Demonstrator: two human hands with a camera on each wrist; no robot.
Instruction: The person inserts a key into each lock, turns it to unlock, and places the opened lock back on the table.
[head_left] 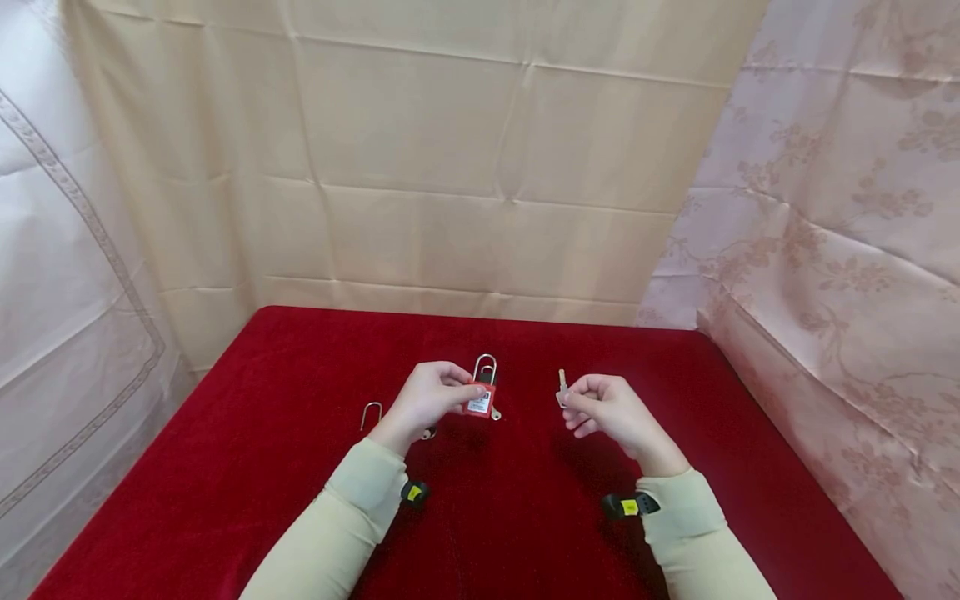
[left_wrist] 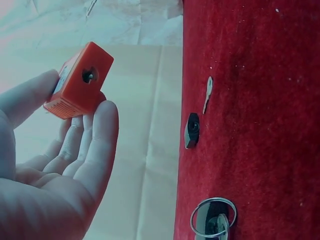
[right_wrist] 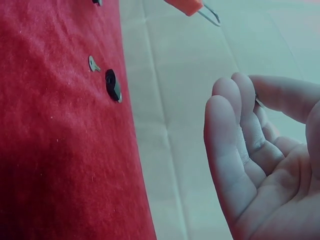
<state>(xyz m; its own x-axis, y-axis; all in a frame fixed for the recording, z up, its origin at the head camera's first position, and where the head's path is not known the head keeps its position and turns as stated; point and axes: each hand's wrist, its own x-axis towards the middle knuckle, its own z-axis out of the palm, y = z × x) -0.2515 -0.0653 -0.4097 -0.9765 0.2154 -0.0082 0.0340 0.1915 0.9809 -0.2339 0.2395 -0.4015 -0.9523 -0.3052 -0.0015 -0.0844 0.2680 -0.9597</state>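
Note:
My left hand [head_left: 431, 398] grips a red padlock [head_left: 480, 402] by its body, thumb on the white label, its steel shackle pointing up. In the left wrist view the keyhole in the padlock's underside shows with no key in it. To the right, my right hand [head_left: 603, 408] pinches a key [head_left: 562, 390] between thumb and fingers, blade upward. The right wrist view mostly hides that key behind the fingertips. Both hands are raised over the red cloth, apart from each other.
On the red-covered table [head_left: 300, 358] lie a small black padlock [left_wrist: 192, 131] and a loose key [left_wrist: 208, 94]. Nearer my left wrist lies another padlock, its long shackle [head_left: 371, 405] showing, with a key ring [left_wrist: 214, 199] by it. Cloth curtains [head_left: 420, 167] stand behind and at both sides.

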